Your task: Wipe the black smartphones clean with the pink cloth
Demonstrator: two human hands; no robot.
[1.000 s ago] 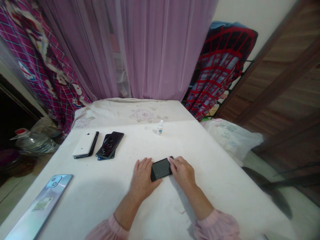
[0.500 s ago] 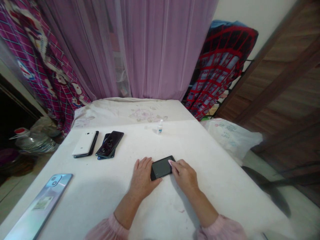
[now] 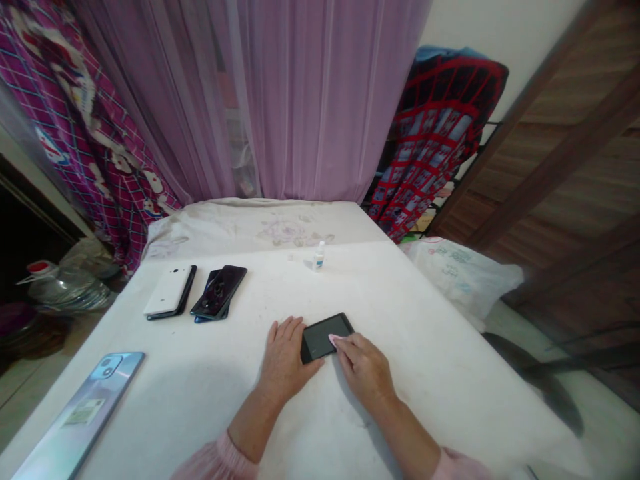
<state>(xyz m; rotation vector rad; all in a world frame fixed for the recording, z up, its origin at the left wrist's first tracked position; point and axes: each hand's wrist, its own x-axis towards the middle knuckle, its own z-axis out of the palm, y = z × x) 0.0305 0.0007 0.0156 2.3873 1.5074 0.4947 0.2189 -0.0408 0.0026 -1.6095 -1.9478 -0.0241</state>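
I see the left hand (image 3: 283, 360) spread, thumb and fingers bracing one end of the phone (image 3: 323, 336), flat on the worktop (image 3: 240, 400) | right hand (image 3: 367, 370) pinching a pink piece (image 3: 333, 340) over it | I judge: uneven pressure could skid the phone; a shallow pinch could slip.

This looks like a room in a home: purple curtains (image 3: 320, 100), a flowered tablecloth (image 3: 235, 223), draped patterned cloth (image 3: 425, 147), wooden panels (image 3: 565, 147).
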